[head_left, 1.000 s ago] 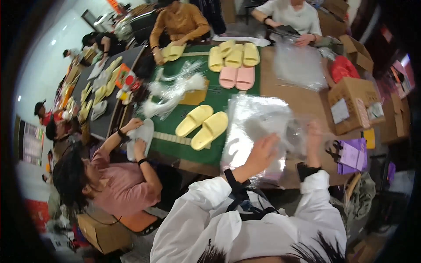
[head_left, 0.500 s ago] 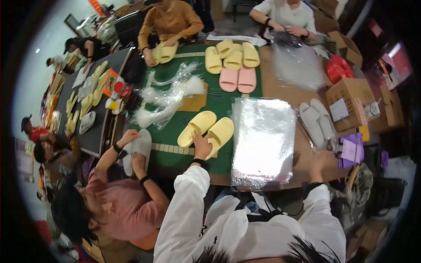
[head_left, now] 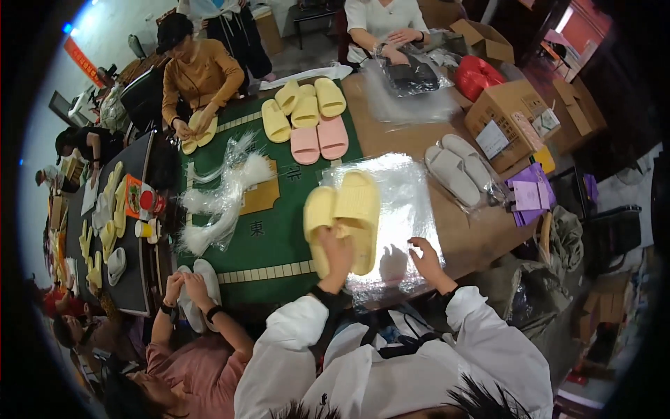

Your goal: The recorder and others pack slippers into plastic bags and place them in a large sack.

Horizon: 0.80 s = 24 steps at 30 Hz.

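Observation:
My left hand grips a pair of pale yellow slippers at their near ends. The pair is lifted, toes pointing away from me, over the left part of a stack of clear plastic bags. My right hand hovers at the stack's near right side with its fingers apart and nothing in them; whether it touches the top bag I cannot tell. Beyond the stack, on the green mat, lie more yellow slippers and a pink pair.
To the right lie bagged grey slippers, purple packets and a cardboard box. Clear ties sprawl on the mat. A co-worker at left handles light grey slippers; another across the table holds a yellow pair.
My left hand has picked the yellow pair up from the mat and brought it right, over the bags. My right hand has come left from the table's right side to the stack. The view has shifted.

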Available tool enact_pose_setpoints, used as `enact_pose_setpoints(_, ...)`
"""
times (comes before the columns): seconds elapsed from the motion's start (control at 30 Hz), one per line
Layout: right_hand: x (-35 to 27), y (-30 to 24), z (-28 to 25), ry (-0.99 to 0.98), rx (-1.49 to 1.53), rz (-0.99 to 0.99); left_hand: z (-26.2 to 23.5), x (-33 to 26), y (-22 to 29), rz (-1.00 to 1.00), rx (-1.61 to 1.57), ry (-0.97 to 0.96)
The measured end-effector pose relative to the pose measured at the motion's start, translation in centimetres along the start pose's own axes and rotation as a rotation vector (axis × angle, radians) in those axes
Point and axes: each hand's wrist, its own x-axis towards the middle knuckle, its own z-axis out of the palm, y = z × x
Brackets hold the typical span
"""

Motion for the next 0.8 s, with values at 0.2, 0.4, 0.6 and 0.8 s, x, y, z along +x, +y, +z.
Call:
enact_pose_setpoints(0.2,-0.1,3.7,-5.6,0.344,-0.076,0.356,9.8,-3.7,4.6,-0.092,-0.229,-0.273)
enact_pose_setpoints(0.4,2.7,5.5,-5.1,-0.193,0.239,0.21,8.8,-8.6,3.1,0.119,0.252,-0.354)
enact_pose_setpoints(0.6,7.7,5.1,1.5,-0.333,-0.315,-0.252,5.6,-11.1,0.2,0.226,0.695,-0.699)
enact_pose_setpoints(0.8,7.6,4.0,1.3,-0.17,-0.224,-0.122,5.1,-10.7,-0.6,0.454,0.833,-0.774)
